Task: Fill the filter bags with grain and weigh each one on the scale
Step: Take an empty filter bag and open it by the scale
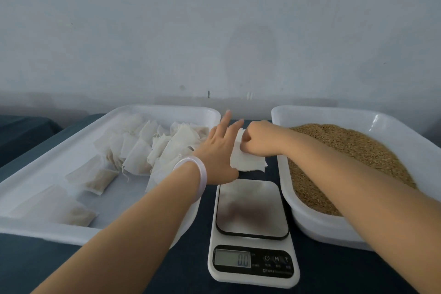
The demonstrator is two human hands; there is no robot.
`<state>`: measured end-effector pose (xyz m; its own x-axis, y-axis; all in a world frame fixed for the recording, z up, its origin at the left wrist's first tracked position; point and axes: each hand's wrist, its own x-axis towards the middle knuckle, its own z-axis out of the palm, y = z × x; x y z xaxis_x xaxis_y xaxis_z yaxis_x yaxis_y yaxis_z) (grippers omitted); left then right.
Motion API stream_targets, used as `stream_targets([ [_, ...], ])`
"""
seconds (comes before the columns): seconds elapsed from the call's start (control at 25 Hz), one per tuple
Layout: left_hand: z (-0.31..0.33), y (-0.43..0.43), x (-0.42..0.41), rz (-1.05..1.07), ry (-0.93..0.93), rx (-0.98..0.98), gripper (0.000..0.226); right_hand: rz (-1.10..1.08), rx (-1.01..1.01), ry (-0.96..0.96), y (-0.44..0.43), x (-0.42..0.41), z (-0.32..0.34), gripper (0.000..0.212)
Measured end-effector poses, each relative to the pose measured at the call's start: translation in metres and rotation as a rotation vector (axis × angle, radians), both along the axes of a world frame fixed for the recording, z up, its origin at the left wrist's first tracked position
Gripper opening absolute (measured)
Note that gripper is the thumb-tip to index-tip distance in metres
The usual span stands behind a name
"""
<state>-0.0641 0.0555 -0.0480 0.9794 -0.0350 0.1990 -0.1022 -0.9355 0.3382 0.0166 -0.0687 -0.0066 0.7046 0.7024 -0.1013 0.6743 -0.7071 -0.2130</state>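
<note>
The filter bag (248, 162) sits just beyond the scale (253, 207), between the two hands. It looks feather-light, limp and thin, so it would probably crumple or tear if tugged. Its top edge seems the best place to hold it. The right hand (259, 137) pinches that edge with curled fingers. The left hand (219, 148) lies against the bag's left side, fingers straight and spread. The hands hide the bag's mouth, and I cannot tell whether this is one bag or several stacked.

Soft, cool, dimmish light with faint shadows. Glare streaks the grain tray (375, 122) at its wall; the scale (251, 222) reflects dully. Slightly blurry overall, edges bowed.
</note>
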Motion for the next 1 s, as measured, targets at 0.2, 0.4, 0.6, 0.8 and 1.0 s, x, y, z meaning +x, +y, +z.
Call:
stream_targets([
  [0.2,0.009,-0.019,-0.009,-0.048,-0.060,-0.457,0.035,0.060,0.355,0.219,-0.066,-0.014,0.009,0.012],
  [0.4,0.019,-0.035,-0.010,-0.112,0.072,-1.199,0.050,-0.130,1.044,0.599,-0.090,-0.008,-0.009,0.013],
  [0.6,0.021,-0.033,0.002,0.068,-0.004,-1.276,0.008,-0.208,1.119,0.602,-0.088,-0.007,-0.022,0.012],
  [0.8,0.016,-0.034,0.005,0.197,-0.161,-0.918,0.021,-0.146,0.330,0.231,-0.107,-0.033,-0.015,0.062],
  [1.0,0.012,-0.047,0.001,0.114,-0.093,-0.648,0.027,-0.141,0.327,0.436,-0.111,-0.054,-0.020,0.057],
])
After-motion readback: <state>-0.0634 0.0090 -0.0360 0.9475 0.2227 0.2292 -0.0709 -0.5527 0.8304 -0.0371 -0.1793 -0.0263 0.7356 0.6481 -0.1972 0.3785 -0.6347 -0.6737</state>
